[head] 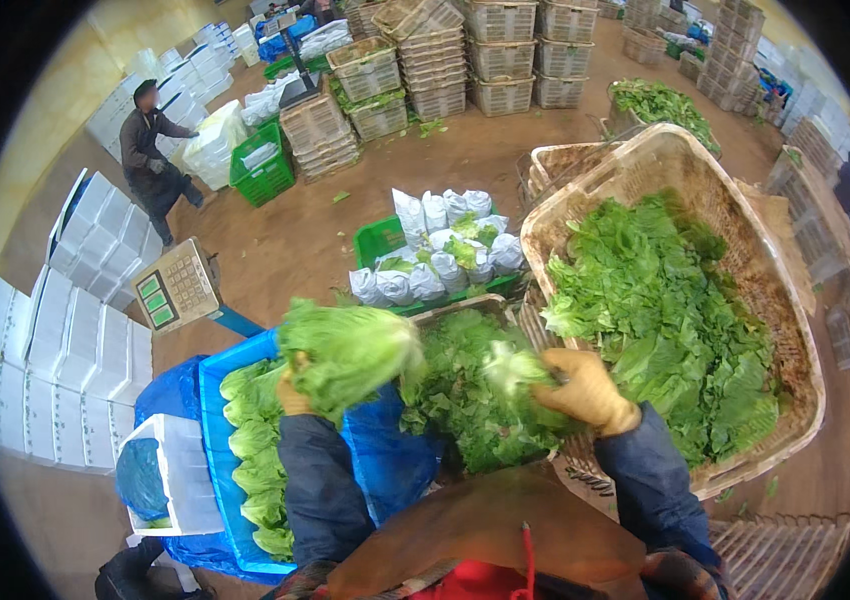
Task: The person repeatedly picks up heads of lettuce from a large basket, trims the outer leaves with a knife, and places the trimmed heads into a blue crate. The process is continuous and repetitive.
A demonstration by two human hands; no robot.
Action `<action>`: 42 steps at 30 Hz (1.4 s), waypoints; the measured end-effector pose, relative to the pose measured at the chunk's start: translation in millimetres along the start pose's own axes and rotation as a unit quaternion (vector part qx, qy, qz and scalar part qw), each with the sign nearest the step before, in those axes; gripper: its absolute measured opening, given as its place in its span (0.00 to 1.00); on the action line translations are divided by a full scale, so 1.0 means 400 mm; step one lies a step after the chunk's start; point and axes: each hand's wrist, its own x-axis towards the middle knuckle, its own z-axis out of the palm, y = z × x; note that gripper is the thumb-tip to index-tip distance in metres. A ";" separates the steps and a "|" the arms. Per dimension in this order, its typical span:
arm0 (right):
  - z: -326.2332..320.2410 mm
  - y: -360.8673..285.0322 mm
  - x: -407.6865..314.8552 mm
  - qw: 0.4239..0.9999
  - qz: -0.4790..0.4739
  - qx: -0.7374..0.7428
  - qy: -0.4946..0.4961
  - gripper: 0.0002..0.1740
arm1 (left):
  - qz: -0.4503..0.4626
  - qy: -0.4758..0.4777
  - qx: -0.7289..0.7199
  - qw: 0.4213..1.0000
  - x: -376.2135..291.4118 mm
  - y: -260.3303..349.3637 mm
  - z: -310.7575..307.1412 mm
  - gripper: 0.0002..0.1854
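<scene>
My left hand (pixel 296 391), in a tan glove, grips a head of green lettuce (pixel 350 352) whose pale cut base points right. My gloved right hand (pixel 591 391) is closed on blurred pale-based lettuce leaves (pixel 511 369); a small dark thing shows at its fingers, too blurred to name. Below and between both hands, a crate (pixel 503 300) holds loose green leaves (pixel 462 401). Under my left forearm a blue-lined box (pixel 211 420) contains a row of lettuce heads (pixel 252 442), partly hidden by my sleeve.
A large dirty plastic crate (pixel 807 352) of lettuce (pixel 672 315) tilts at my right. Ahead stands a green crate (pixel 376 236) with white-wrapped bundles (pixel 447 270). A scale (pixel 177 289) and white foam boxes (pixel 72 337) are left. A person (pixel 151 157) stands beyond, near stacked crates (pixel 500 60).
</scene>
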 end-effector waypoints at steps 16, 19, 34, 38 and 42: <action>0.177 -0.094 0.194 0.993 -0.074 0.032 0.082 0.22 | 0.007 -0.152 -0.085 0.985 -0.040 -0.090 0.144 0.26; 0.136 -0.011 0.160 0.997 -0.027 -0.071 -0.031 0.26 | -0.098 -0.091 -0.077 0.988 -0.037 -0.083 0.053 0.24; 0.246 -0.008 0.113 0.869 0.239 0.431 0.041 0.27 | 0.312 -0.015 0.231 0.921 -0.137 -0.139 0.197 0.16; 0.264 0.016 0.108 0.949 -0.004 0.295 0.111 0.29 | 0.249 -0.084 0.113 0.958 -0.086 -0.132 0.141 0.19; 0.185 0.057 0.075 0.920 0.081 0.376 0.074 0.37 | -0.018 -0.208 -0.221 0.953 -0.037 -0.121 0.105 0.24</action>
